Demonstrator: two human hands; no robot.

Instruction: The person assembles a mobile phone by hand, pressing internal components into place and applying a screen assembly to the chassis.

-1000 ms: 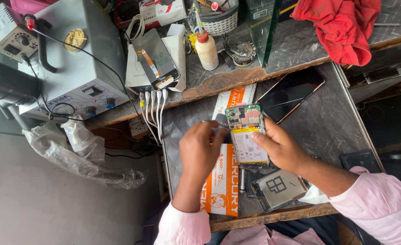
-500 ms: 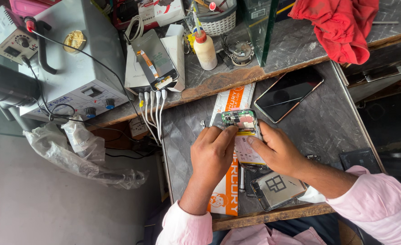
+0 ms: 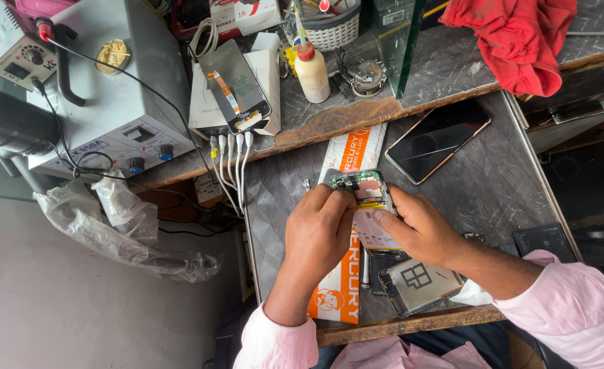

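An opened phone (image 3: 364, 203) with its back off, showing a green circuit board and a pale battery, lies on an orange and white packet (image 3: 343, 273) on the grey bench. My left hand (image 3: 319, 229) grips the phone's left edge, fingers curled over its upper corner. My right hand (image 3: 418, 229) presses on the right side of the phone, its index finger laid across the battery. Both pink sleeves show at the bottom.
A dark phone screen (image 3: 437, 140) lies to the upper right. A flat grey phone part (image 3: 418, 283) sits near the bench's front edge (image 3: 411, 322). On the upper shelf: a grey rework station (image 3: 104, 89), a glue bottle (image 3: 312, 72), a red cloth (image 3: 513, 37), white cables (image 3: 230, 164).
The phone was held tilted up half a second ago; now it lies flatter on the packet. My left hand has moved onto its left edge and my right index finger onto the battery.
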